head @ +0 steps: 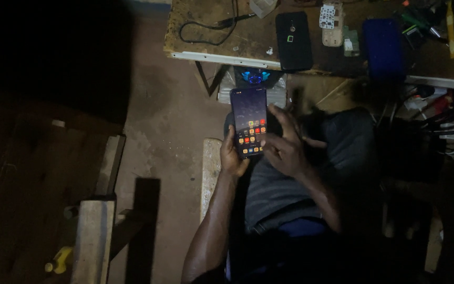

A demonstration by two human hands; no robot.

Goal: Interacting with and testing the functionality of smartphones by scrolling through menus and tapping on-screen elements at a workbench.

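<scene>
Head camera looks down: the left hand grips a lit smartphone by its lower edge, fingers wrapped behind it, above the lap. The right hand hovers beside the screen, fingers loosely spread, thumb touching the glass. A black phone lies on the workbench beyond.

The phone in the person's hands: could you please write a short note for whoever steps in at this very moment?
Left hand: holds the lit phone by its lower left edge, screen up, above the lap.
Right hand: at the phone's right edge, thumb over the lower screen, among the rows of icons.
Elsewhere: a black phone lies on the workbench ahead, overhanging its front edge; a blue case lies to its right, a black cable to its left.
Done: the phone is on and shows its icon screen.
Left: which icon the thumb is on cannot be told in this dim light.
</scene>
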